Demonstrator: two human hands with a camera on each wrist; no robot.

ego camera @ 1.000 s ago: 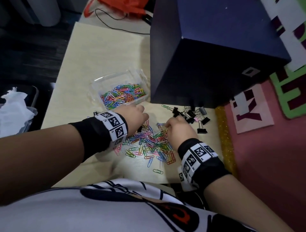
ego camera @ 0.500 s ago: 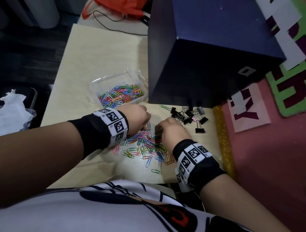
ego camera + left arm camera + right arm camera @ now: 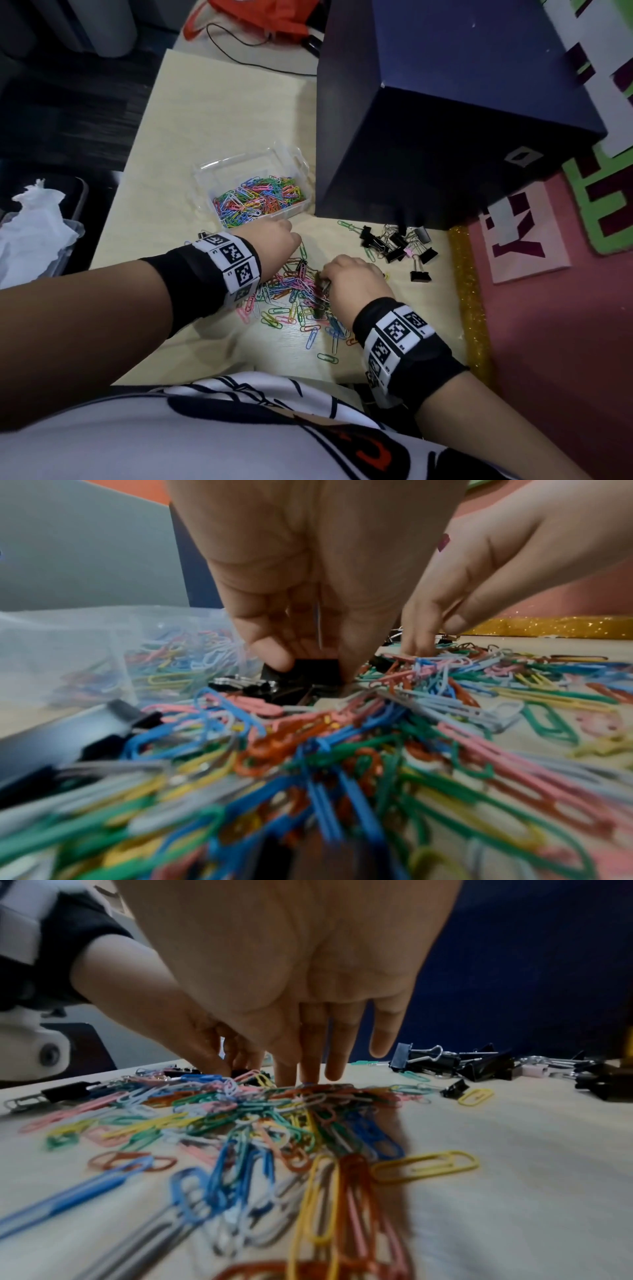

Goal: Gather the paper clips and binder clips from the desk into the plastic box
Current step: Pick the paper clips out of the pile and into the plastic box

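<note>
A loose pile of coloured paper clips (image 3: 294, 301) lies on the pale desk (image 3: 212, 113) between my two hands. My left hand (image 3: 277, 243) is at the pile's far left edge; the left wrist view shows the left hand (image 3: 310, 661) pinching a black binder clip (image 3: 301, 669). My right hand (image 3: 349, 274) is on the pile's right side, its straight fingers (image 3: 308, 1074) pressing down on the clips (image 3: 257, 1115). The clear plastic box (image 3: 239, 161), partly filled with paper clips, stands just beyond the left hand. A heap of black binder clips (image 3: 397, 243) lies to the right.
A big dark blue box (image 3: 445, 120) stands close behind the binder clips and right of the plastic box. A gold glitter strip (image 3: 469, 291) edges the desk on the right, with a pink surface beyond. A container of white tissue (image 3: 30, 226) sits off the left edge.
My right hand has slid left from beside the binder clips into the paper clip pile, closer to my left hand. The left hand has stayed at the pile's far edge.
</note>
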